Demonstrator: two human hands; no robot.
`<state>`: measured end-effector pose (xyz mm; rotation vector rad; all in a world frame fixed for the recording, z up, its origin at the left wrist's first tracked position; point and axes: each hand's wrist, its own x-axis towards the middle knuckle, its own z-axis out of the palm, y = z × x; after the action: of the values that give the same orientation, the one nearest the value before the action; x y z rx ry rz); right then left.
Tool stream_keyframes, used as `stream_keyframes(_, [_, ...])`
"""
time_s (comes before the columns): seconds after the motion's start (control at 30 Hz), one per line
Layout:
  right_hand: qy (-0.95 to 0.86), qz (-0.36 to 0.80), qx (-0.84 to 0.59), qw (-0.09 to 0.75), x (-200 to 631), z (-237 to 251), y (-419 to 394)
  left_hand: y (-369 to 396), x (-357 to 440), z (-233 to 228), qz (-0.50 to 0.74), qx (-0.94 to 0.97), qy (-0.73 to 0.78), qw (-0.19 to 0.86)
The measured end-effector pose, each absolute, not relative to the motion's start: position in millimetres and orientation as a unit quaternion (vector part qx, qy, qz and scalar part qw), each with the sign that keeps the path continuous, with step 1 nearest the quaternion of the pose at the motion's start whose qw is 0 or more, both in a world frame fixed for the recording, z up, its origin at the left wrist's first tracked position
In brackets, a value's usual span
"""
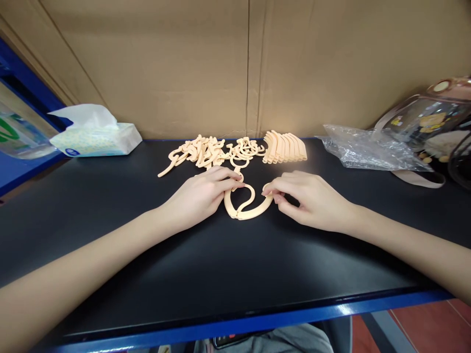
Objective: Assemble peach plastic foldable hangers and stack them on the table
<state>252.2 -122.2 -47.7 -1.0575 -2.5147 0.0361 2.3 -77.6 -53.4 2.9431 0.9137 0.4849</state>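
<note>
In front of me on the black table lies a beige plastic folding hanger (pixel 253 213), its curved arms meeting at the near side and an S-shaped hook curling up between them. My left hand (pixel 206 196) has its fingers closed on the left arm's upper end. The right arm's tip is pinched by my right hand (pixel 312 201). Just beyond are a loose pile of curved hanger arms (pixel 200 149), a smaller heap of hooks (pixel 246 147) and a neat row of stacked hanger arms (pixel 285 147).
A tissue pack (pixel 99 139) sits at the back left, beside a blue frame (pixel 22 73). At the back right lie a crumpled clear plastic bag (pixel 371 149) and a transparent bag with a strap (pixel 423 117). Cardboard (pixel 165 63) stands behind; a blue edge (pixel 257 323) runs in front.
</note>
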Motion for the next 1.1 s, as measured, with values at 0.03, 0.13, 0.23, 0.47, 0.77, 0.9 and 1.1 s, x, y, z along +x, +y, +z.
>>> stream_keyframes(0.03, [-0.902,0.015,-0.38,0.204,251.6,-47.5,-122.9,-77.7,2.5,-54.2,0.158,0.942,0.296,0.017])
stream_keyframes(0.13, [-0.902,0.011,-0.381,0.204,251.0,-47.3,-123.3,-78.8,3.4,-56.0,0.171,0.94,0.294,0.032])
stream_keyframes(0.23, [-0.902,0.009,-0.387,0.192,251.5,-47.8,-122.1,-81.0,4.8,-55.3,0.176,0.943,0.278,0.042])
stream_keyframes(0.47, [-0.905,0.012,-0.389,0.171,251.5,-49.1,-120.0,-88.2,6.8,-48.0,0.161,0.955,0.241,0.057])
stream_keyframes(0.77, [-0.931,0.085,-0.319,0.158,252.8,-49.7,-119.6,-96.8,10.2,-51.6,0.143,0.958,0.219,0.119])
stream_keyframes(0.9, [-0.932,0.143,-0.284,0.173,248.5,-52.1,-121.8,-100.6,9.5,-52.2,0.119,0.952,0.24,0.146])
stream_keyframes(1.1, [-0.888,0.14,-0.346,0.267,251.9,-52.2,-117.0,-104.8,12.7,-46.1,0.105,0.94,0.297,0.129])
